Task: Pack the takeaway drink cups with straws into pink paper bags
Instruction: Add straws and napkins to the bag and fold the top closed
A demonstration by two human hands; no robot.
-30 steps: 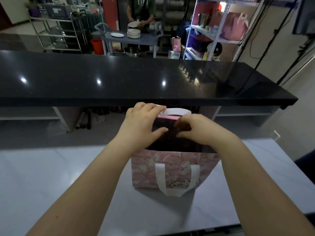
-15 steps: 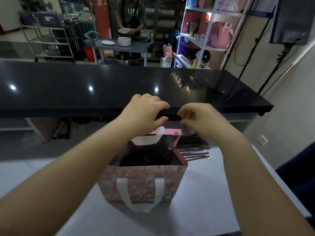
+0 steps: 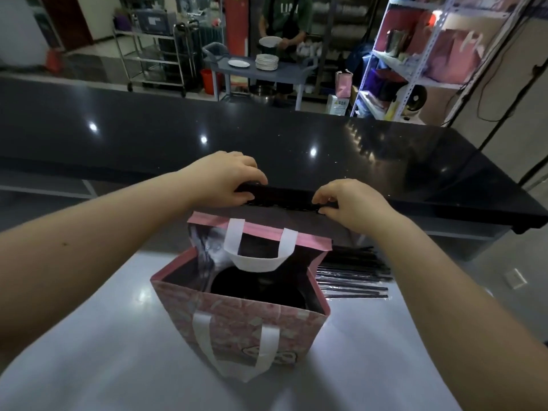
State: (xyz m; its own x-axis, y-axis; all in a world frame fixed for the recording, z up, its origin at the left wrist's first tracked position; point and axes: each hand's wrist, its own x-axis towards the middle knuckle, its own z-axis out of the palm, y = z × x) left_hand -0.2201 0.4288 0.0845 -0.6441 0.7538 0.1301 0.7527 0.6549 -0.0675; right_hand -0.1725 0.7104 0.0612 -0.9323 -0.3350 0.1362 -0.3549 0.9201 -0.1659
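Pink bag stands open on the white table, with something dark and round inside, probably the cup. Your left hand and right hand are apart above it, each pinching one end of a black strip. It's likely straws, held level to drop in. Spare straws lie just right of the bag.

bag: pink printed paper | handles: white, matt | counter: glossy speckled black | table: smooth, pale, sheeny

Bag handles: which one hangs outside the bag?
The near handle, drooping down the front of the pink bag; the far handle flops inward over its open mouth.
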